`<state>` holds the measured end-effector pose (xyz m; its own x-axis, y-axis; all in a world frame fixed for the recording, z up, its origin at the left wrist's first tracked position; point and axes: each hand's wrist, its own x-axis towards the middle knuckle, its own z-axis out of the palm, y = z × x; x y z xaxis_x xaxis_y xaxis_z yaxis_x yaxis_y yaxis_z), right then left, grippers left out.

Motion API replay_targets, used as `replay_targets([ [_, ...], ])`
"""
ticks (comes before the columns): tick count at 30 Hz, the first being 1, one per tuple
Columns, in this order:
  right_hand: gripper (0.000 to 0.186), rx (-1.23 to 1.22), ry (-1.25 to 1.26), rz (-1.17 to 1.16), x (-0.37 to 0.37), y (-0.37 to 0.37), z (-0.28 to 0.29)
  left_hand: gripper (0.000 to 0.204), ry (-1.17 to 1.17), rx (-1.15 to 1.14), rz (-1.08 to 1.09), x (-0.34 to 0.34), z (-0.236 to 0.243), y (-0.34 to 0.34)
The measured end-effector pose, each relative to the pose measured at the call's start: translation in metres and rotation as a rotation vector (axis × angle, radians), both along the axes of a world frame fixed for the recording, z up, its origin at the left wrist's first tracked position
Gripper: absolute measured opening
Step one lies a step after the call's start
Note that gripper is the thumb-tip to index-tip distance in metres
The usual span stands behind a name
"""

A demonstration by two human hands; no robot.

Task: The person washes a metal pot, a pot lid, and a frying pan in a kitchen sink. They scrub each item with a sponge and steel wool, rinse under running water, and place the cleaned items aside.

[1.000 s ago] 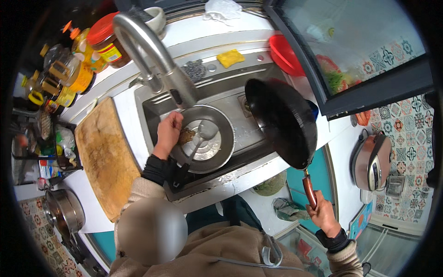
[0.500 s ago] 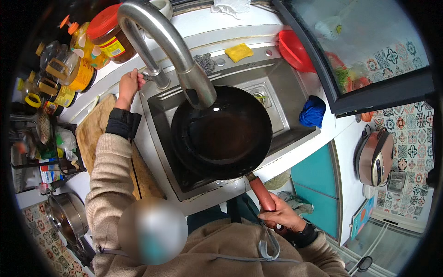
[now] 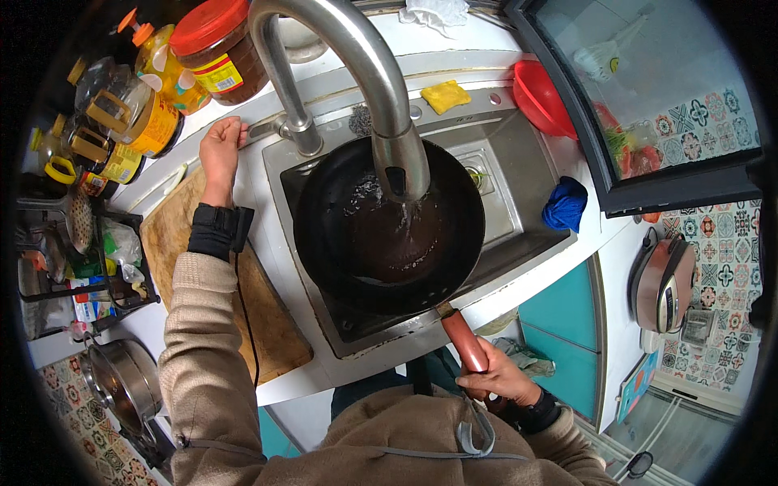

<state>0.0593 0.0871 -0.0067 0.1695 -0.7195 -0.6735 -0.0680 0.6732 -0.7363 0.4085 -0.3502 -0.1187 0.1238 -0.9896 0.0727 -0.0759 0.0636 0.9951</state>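
My right hand [image 3: 509, 376] is wrapped round the reddish-brown handle of a black wok [image 3: 389, 267], which is held over the sink [image 3: 519, 194]. Water runs from the arched metal faucet [image 3: 389, 89] into the wok, splashing and spreading over its bottom. The spout head hangs above the wok's far part. My left hand [image 3: 220, 158] has its fingers curled at the outer end of the faucet lever [image 3: 266, 128], left of the faucet's base. Part of the left fingers' contact with the lever is hard to see.
A wooden cutting board [image 3: 190, 243] lies under my left forearm. Several bottles and a red-lidded jar [image 3: 219, 57] crowd the back left. Behind the sink are a yellow sponge [image 3: 445, 96] and a red basin [image 3: 541, 99]. A blue cloth [image 3: 565, 204] lies at its right, near an open window frame [image 3: 681, 174].
Water now flows from the spout into the wok. The faucet lever has swung outward to the left with my left hand at its end. My right hand keeps its grip.
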Motion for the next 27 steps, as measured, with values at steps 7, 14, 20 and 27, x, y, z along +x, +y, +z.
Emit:
replay_targets([
  [7, 0.052, -0.093, 0.057, 0.033, 0.001, 0.004, -0.003, 0.022, -0.097, 0.025, -0.018, -0.001, -0.021, -0.013],
  [14, 0.045, 0.167, 0.023, 0.076, -0.01, 0.016, 0.008, 0.026, -0.174, 0.057, -0.006, -0.007, -0.023, -0.013],
  [20, 0.039, -0.019, 0.001, 0.156, -0.009, -0.009, -0.01, 0.027, -0.184, 0.136, -0.039, -0.004, -0.012, -0.022],
  [27, 0.05, 0.089, -0.289, -0.182, -0.018, -0.025, -0.013, 0.029, -0.173, 0.256, -0.167, 0.004, -0.006, -0.028],
])
